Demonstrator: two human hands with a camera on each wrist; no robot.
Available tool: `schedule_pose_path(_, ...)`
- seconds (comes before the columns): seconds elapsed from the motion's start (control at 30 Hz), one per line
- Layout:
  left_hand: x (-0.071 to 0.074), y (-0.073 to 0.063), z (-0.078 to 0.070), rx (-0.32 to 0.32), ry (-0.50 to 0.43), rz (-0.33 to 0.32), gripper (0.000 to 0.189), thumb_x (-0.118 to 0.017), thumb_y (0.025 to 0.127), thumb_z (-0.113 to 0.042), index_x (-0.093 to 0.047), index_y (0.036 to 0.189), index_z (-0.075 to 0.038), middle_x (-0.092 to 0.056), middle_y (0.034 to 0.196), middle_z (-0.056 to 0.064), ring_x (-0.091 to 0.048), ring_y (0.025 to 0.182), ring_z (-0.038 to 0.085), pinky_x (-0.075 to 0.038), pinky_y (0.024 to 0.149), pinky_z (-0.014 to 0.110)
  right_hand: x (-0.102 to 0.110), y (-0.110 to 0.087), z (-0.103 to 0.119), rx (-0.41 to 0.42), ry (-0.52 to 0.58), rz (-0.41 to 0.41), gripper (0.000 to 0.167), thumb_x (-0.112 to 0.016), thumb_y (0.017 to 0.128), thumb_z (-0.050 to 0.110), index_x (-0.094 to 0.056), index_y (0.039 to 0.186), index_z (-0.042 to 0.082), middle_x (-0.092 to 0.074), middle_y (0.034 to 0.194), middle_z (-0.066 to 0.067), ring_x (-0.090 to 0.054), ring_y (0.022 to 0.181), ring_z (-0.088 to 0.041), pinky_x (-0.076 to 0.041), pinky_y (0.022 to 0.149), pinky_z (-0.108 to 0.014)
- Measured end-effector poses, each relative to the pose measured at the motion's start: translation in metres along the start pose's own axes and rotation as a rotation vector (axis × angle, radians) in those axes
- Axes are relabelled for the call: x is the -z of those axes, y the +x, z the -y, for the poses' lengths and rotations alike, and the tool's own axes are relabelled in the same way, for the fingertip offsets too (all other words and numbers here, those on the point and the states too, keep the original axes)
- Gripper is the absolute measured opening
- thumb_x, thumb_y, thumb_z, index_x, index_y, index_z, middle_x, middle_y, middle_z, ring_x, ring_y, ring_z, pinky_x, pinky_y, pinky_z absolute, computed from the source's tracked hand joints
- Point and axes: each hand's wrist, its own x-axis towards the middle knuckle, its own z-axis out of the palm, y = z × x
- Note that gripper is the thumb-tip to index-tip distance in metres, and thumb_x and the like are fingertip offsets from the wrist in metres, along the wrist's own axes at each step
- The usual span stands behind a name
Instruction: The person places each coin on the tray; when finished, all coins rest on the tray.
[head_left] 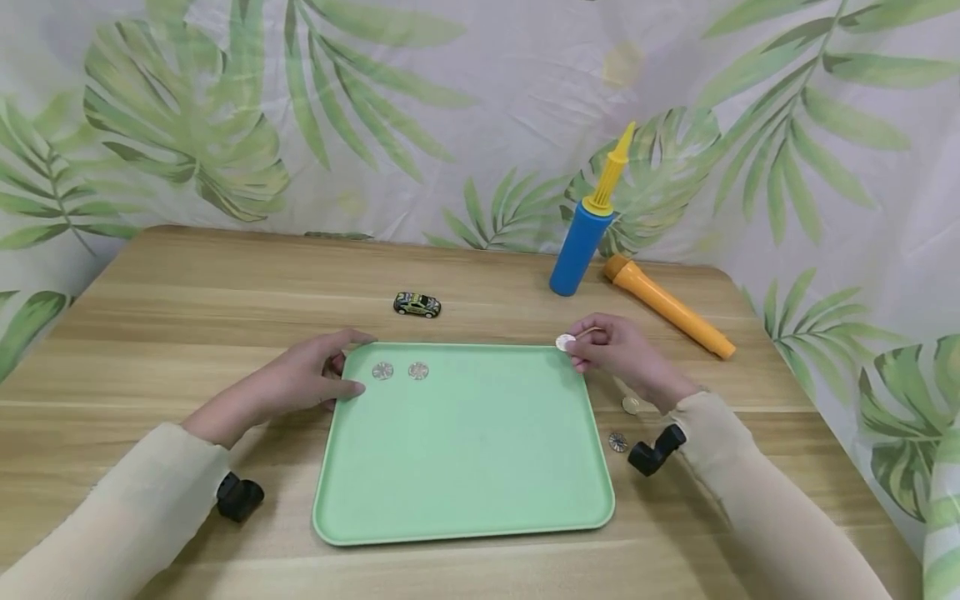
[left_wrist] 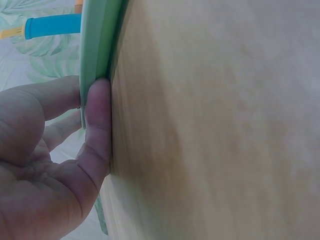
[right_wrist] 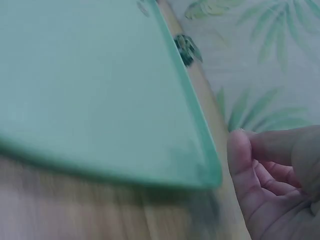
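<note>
We are pinching a shiny coin [head_left: 563, 342] between the thumb and finger of our right hand [head_left: 618, 354], right by the far right corner of the green tray [head_left: 472, 450]. We are not able to tell if the coin is touching the rim. With our left hand [head_left: 303, 375] we are gripping the tray's far left corner, with the rim between thumb and fingers.

Inside the tray, near our left hand, we are seeing two flat coins [head_left: 382, 371], side by side with a little gap. Outside its right edge, we are seeing two loose coins [head_left: 617, 442] lying on the table [head_left: 247, 283].

It looks like we are putting the coin in. If so, we are wanting to lift it clear of the rim, so we are not bumping it out of our pinch. We are aiming for a row with the other two, leaving a gap like theirs. We are setting it down flat before letting go, because a dropped coin could roll. While we are doing this, we are holding the tray firmly but not pushing it.
</note>
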Motion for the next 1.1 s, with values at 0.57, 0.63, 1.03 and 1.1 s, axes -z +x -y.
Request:
schedule_pose_path(0.57, 0.001, -0.001, -0.004, 0.021, -0.018, 0.0, 0.069, -0.074, 0.095, -0.007, -0.043, 0.157, -0.005, -0.053, 0.091, 0.011, -0.054, 0.075, 0.019, -0.056, 0.06, 0.029, -0.085, 0.029, 0.03, 0.055, 0.007, 0.183, 0.018, -0.069, 0.099, 0.0, -0.063, 0.115, -0.004, -0.071, 0.089, -0.008, -0.069, 0.071, -0.011, -0.063, 0.071, -0.024)
schedule_pose_path(0.63, 0.001, 0.0, -0.004, 0.019, -0.016, -0.001, 0.068, -0.074, 0.095, -0.007, -0.044, 0.157, -0.005, -0.052, 0.091, 0.01, -0.054, 0.075, 0.019, -0.057, 0.06, 0.029, -0.091, 0.031, 0.031, 0.066, 0.0, 0.189, 0.018, -0.069, 0.098, -0.001, -0.063, 0.114, -0.005, -0.071, 0.087, -0.009, -0.069, 0.07, -0.011, -0.062, 0.07, -0.024)
schedule_pose_path(1.03, 0.001, -0.001, -0.005, 0.03, -0.02, 0.004, 0.07, -0.074, 0.096, -0.008, -0.042, 0.158, -0.006, -0.053, 0.093, 0.011, -0.054, 0.076, 0.019, -0.056, 0.061, 0.029, -0.117, 0.036, 0.039, 0.106, -0.097, 0.229, 0.016, -0.071, 0.099, 0.004, -0.066, 0.112, -0.001, -0.069, 0.09, -0.008, -0.068, 0.072, -0.013, -0.064, 0.072, -0.028)
schedule_pose_path(1.1, 0.001, -0.001, -0.005, 0.029, -0.02, 0.003, 0.07, -0.074, 0.096, -0.008, -0.042, 0.158, -0.006, -0.053, 0.093, 0.011, -0.054, 0.076, 0.019, -0.056, 0.06, 0.029, -0.121, 0.037, 0.04, 0.118, -0.117, 0.238, 0.015, -0.071, 0.099, 0.005, -0.066, 0.111, -0.001, -0.068, 0.09, -0.007, -0.067, 0.073, -0.013, -0.064, 0.071, -0.028)
